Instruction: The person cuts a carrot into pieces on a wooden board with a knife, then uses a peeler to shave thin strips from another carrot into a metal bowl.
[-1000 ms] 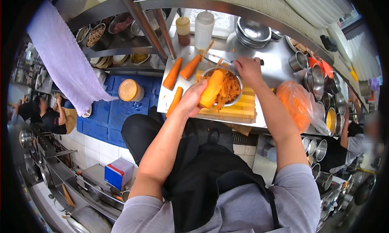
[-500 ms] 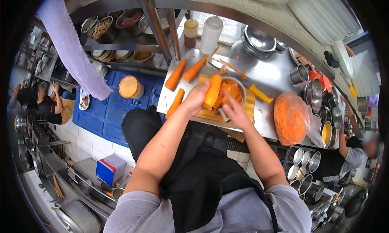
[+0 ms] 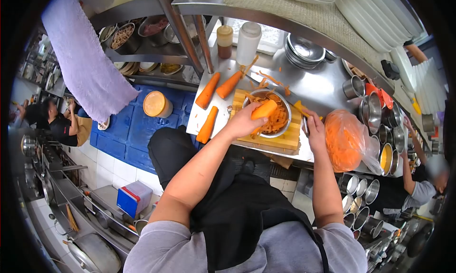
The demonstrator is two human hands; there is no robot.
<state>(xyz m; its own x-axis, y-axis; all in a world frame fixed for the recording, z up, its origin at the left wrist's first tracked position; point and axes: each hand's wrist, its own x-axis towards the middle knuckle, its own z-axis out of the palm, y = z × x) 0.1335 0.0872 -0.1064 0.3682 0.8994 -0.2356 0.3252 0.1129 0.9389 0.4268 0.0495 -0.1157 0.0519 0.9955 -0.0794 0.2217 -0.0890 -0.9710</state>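
Note:
My left hand (image 3: 246, 121) is closed around a peeled carrot (image 3: 265, 110), holding it over a metal bowl (image 3: 288, 123) of orange peelings (image 3: 277, 120). That bowl stands on a wooden cutting board (image 3: 290, 141). To its right, my right hand (image 3: 316, 130) is closed on a small metal peeler (image 3: 305, 124). Its fingertips overlap the yellow handle (image 3: 299, 105) of a knife that lies behind the bowl. Left of the board lie a carrot (image 3: 207, 90), another carrot (image 3: 230, 85) and a shorter carrot (image 3: 207, 125).
A plastic bag of orange shreds (image 3: 343, 142) sits at the counter's right, beside metal bowls and pots (image 3: 373, 112). Squeeze bottles (image 3: 248, 42) and stacked bowls (image 3: 304, 50) stand at the back. A lidded tub (image 3: 157, 104) rests on a blue surface. Other people work at both sides.
My right hand has moved right, from the carrot and bowl to the knife handle, with the peeler. My left hand has lowered the carrot's tip over the bowl, which shows more fully.

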